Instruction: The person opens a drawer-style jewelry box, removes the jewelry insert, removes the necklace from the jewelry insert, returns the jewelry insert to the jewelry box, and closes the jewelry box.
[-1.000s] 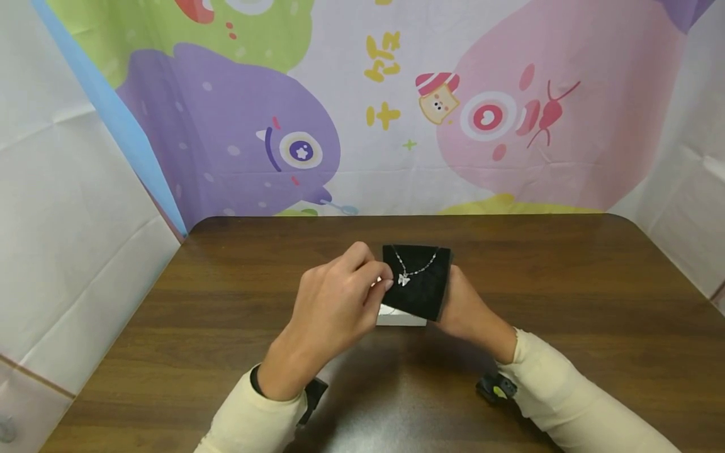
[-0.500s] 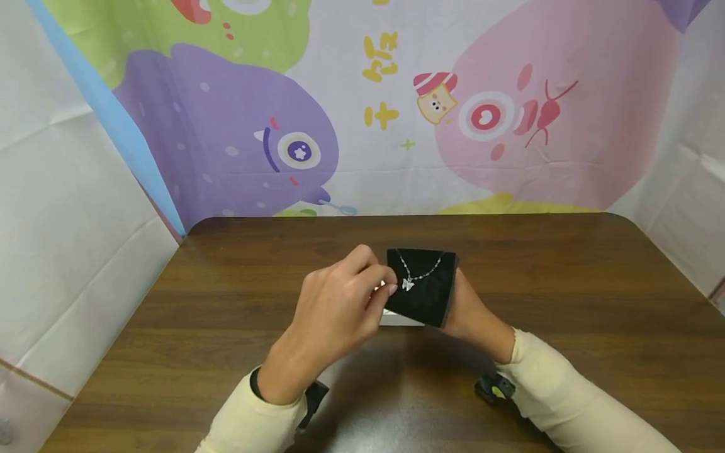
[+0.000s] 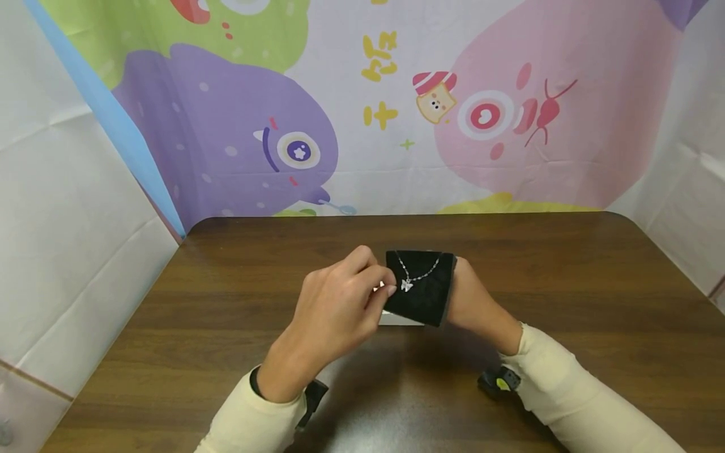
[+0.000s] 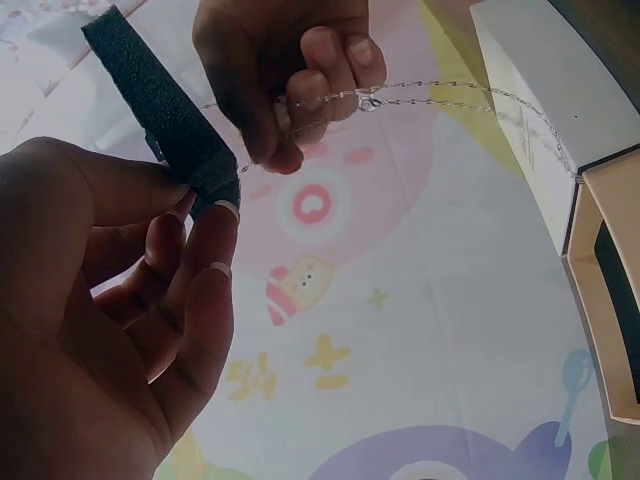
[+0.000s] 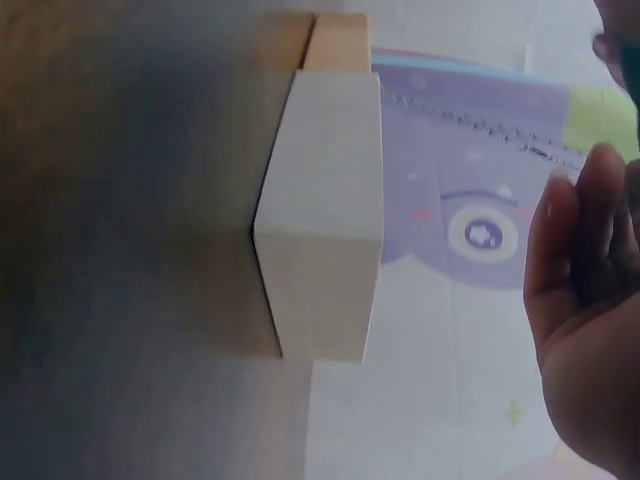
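Note:
A square black velvet jewellery pad [image 3: 427, 299] is held up above the table, tilted toward the head camera. My left hand [image 3: 340, 302] pinches its left edge between thumb and fingers. Across the pad's front hangs a silver necklace [image 3: 419, 277] with a butterfly-shaped pendant [image 3: 406, 285]. Behind the pad's right side is my right hand [image 3: 481, 302], its fingers hidden in the head view. In the left wrist view, the right hand [image 4: 290, 70] has curled fingers with the necklace's chain [image 4: 430, 92] running through them. From there the chain trails in a loop to the box.
A white box [image 3: 402, 319] stands on the wooden table [image 3: 226, 352] behind and below the pad. Its beige inner drawer [image 4: 605, 185] is partly pulled out in the left wrist view. A cartoon-printed cloth [image 3: 385, 163] hangs behind the table.
The pad and my left hand have shifted slightly right and down. My right hand has moved a little up and outward behind the pad.

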A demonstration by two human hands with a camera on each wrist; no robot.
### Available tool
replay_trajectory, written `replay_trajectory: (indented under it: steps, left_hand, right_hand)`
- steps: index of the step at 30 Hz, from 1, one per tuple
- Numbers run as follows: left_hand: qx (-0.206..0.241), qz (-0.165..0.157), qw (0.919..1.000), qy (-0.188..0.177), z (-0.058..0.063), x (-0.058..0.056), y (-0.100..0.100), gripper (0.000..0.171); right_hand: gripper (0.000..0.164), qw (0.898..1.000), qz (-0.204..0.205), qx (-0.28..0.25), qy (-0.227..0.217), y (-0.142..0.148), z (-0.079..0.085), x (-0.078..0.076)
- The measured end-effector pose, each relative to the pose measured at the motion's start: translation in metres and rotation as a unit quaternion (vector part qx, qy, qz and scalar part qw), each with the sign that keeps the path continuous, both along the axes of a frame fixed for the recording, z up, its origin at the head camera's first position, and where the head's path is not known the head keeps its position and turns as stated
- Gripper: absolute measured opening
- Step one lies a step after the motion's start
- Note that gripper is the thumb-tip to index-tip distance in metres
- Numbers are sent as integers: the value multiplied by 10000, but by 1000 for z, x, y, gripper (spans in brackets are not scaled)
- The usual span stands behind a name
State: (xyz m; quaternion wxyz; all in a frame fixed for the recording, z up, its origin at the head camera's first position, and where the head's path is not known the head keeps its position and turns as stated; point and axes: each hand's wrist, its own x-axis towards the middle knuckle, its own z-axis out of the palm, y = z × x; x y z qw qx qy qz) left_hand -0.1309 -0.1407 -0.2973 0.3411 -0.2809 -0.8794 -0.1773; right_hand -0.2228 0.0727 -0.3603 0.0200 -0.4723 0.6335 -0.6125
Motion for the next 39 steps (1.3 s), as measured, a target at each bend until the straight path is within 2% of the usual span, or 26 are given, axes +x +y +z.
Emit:
replay_trajectory:
  steps: [1, 2, 4, 6, 8, 13, 22, 33, 39]
  left_hand:
    - [-16, 4, 10000, -10, 0, 0, 0, 6]
    - [-35, 12, 10000, -21, 0, 0, 0, 6]
    - [-73, 41, 10000, -48, -1, 0, 0, 7]
    - [-113, 90, 9999, -78, -2, 0, 0, 7]
    - [-145, 140, 9997, -109, -3, -1, 0, 6]
    - [-272, 181, 9993, -186, -4, -1, -1, 6]
    - [-474, 14, 9983, -330, -9, -3, 0, 11]
    - [-622, 49, 9974, -349, -11, -5, -2, 11]
    - [-796, 142, 9963, -297, -14, -8, -3, 11]
  right_hand:
    - [20, 9948, -724, 166, 692, 1, 0, -2]
    - [20, 9874, -1253, 308, 914, 2, 1, -4]
    - [16, 9872, -1453, 426, 506, 4, 4, -5]
    - [12, 9884, -1450, 442, -9, 6, 6, -6]
    - [11, 9889, -1394, 420, -302, 8, 9, -7]
    - [13, 9902, -1226, 424, -517, 11, 10, -9]
    - [13, 9886, -960, 523, -1038, 14, 12, -9]
    - [11, 9846, -1152, 591, -1174, 15, 15, -9]
    - [9, 9845, -1276, 683, -992, 16, 14, -11]
